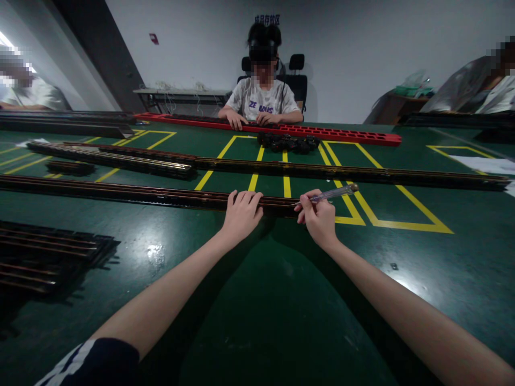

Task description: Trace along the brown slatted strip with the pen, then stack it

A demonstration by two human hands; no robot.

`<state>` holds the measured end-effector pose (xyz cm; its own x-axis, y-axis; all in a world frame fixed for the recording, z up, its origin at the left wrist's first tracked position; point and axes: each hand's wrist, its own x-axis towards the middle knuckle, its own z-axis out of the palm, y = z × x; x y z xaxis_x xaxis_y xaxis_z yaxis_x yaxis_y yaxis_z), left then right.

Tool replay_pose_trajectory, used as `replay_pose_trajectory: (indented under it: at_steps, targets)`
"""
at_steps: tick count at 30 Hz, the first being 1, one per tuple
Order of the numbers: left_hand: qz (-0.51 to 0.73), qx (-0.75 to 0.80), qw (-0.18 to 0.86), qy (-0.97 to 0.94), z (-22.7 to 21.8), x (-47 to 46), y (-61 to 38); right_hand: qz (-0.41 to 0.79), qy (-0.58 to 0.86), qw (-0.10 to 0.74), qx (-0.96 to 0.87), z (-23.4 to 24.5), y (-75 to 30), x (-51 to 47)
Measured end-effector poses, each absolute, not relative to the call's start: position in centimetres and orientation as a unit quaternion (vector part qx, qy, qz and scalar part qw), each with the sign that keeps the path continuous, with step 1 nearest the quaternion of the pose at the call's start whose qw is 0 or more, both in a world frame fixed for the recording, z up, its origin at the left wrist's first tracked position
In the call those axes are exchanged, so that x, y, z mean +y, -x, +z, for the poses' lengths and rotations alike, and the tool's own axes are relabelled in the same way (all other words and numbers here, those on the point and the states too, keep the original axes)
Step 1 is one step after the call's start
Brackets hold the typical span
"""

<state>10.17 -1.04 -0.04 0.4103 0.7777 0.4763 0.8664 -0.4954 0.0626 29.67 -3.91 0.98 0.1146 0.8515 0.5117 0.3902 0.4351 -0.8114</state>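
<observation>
A long black rail (153, 196) with copper-coloured lines along it lies across the green table in front of me. My left hand (242, 215) is on it, its fingers curled over the top and far edge. My right hand (319, 219) grips a thin screwdriver (337, 192) with a clear handle and a brass-coloured end. Its thin tip points left and reaches the rail near its right end. Whether the tip sits in a screw is too small to tell.
Beyond lie another long rail (341, 172), a bundle of strips (120, 160) and a pile of small black parts (287, 142). More rails (48, 252) are stacked at near left. Across the table a person (263, 96) handles a red slotted tray (358, 136). Yellow tape (410, 227) marks the tabletop.
</observation>
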Motion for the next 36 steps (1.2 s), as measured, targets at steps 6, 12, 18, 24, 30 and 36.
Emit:
replay_pose_trajectory:
  at_steps: [6, 12, 18, 24, 30, 36]
  targets:
    - [-0.237, -0.504, 0.092, 0.825, 0.00, -1.08, -10.24, 0.196, 0.497, 0.558, -0.635, 1.05, -29.58, -3.99]
    - [-0.233, -0.510, 0.099, 0.822, -0.13, -1.08, -10.25, 0.195, 0.499, 0.553, -0.638, 1.13, -29.59, -4.00]
    - [-0.230, -0.513, 0.106, 0.820, -0.20, -1.15, -10.30, 0.195, 0.505, 0.539, -0.646, 1.28, -29.55, -4.01]
    - [-0.224, -0.517, 0.102, 0.820, 0.17, -1.46, -10.37, 0.195, 0.501, 0.539, -0.649, 1.35, -29.58, -4.05]
    - [-0.236, -0.543, 0.090, 0.801, 0.54, -1.58, -10.32, 0.199, 0.497, 0.531, -0.656, 1.30, -29.51, -4.05]
    - [-0.256, -0.555, 0.096, 0.786, 0.57, -1.53, -10.22, 0.195, 0.491, 0.525, -0.667, 1.22, -29.47, -4.03]
